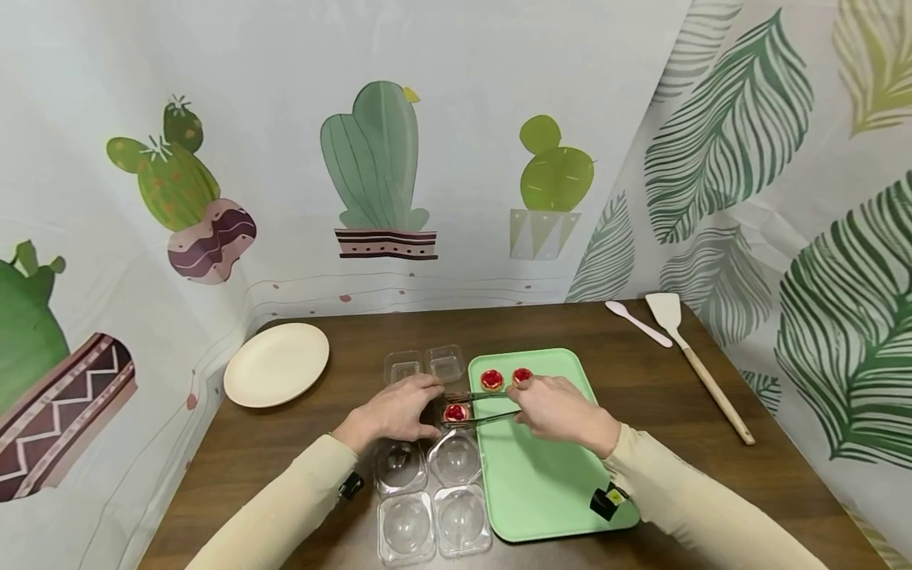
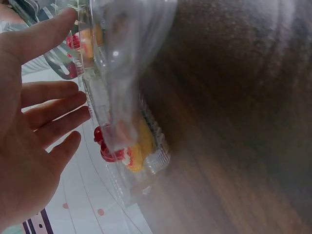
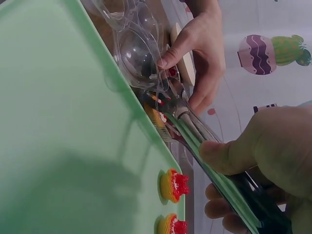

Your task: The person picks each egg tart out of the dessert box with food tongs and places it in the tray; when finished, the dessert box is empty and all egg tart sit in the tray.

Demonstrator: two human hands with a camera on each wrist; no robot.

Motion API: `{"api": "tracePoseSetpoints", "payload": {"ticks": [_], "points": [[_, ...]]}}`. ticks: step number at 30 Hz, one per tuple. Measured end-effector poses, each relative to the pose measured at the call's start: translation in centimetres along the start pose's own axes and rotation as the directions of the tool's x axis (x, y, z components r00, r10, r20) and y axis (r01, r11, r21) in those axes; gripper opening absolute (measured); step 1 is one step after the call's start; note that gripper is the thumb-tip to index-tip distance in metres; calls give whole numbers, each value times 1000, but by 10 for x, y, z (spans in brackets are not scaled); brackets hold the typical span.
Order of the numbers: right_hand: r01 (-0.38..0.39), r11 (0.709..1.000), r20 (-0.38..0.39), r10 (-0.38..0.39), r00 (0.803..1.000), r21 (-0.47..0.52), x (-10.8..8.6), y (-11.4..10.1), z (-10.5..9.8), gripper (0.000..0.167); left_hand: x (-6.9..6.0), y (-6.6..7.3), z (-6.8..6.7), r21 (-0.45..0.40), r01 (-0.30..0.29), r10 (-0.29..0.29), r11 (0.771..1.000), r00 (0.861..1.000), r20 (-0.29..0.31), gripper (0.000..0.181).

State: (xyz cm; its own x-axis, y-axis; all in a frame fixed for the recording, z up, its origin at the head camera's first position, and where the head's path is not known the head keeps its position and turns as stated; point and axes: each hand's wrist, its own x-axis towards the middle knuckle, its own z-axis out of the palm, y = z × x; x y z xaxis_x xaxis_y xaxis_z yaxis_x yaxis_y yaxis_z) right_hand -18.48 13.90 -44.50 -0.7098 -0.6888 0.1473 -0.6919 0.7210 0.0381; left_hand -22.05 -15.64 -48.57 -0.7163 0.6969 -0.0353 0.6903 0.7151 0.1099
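My right hand [image 1: 559,408] grips metal tongs [image 3: 209,151], thumb on one arm and fingers curled round the other. The tongs' far ends lie either side of a small red-topped tart [image 1: 456,413] in a clear plastic container; whether they touch it I cannot tell. My left hand [image 1: 402,408] is at the container's left, fingers extended, its thumb [image 2: 48,34] at the clear rim. A second tart [image 2: 139,148] sits in another compartment, shown in the left wrist view and hidden under that hand in the head view. Domed clear lids [image 1: 406,522] lie open toward me.
A green tray [image 1: 549,491] stands right of the containers, with two red-topped tarts [image 1: 492,380] near its far edge. Two clear compartments [image 1: 445,362] are behind my left hand. A cream plate [image 1: 278,364] lies far left; a pink spoon [image 1: 637,323] and a spatula [image 1: 705,372] lie right.
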Motion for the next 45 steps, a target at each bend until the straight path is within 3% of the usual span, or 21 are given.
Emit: {"api": "tracePoseSetpoints", "payload": {"ticks": [24, 35, 45], "points": [[42, 999, -6, -42, 999, -13, 4, 4, 3, 17, 4, 0, 3, -53, 63, -61, 997, 998, 30, 77], [54, 998, -10, -54, 999, 27, 1, 7, 4, 14, 4, 1, 4, -78, 86, -82, 993, 995, 52, 79], [59, 997, -36, -58, 998, 48, -4, 11, 1, 14, 4, 1, 2, -86, 81, -78, 993, 996, 41, 79]]}}
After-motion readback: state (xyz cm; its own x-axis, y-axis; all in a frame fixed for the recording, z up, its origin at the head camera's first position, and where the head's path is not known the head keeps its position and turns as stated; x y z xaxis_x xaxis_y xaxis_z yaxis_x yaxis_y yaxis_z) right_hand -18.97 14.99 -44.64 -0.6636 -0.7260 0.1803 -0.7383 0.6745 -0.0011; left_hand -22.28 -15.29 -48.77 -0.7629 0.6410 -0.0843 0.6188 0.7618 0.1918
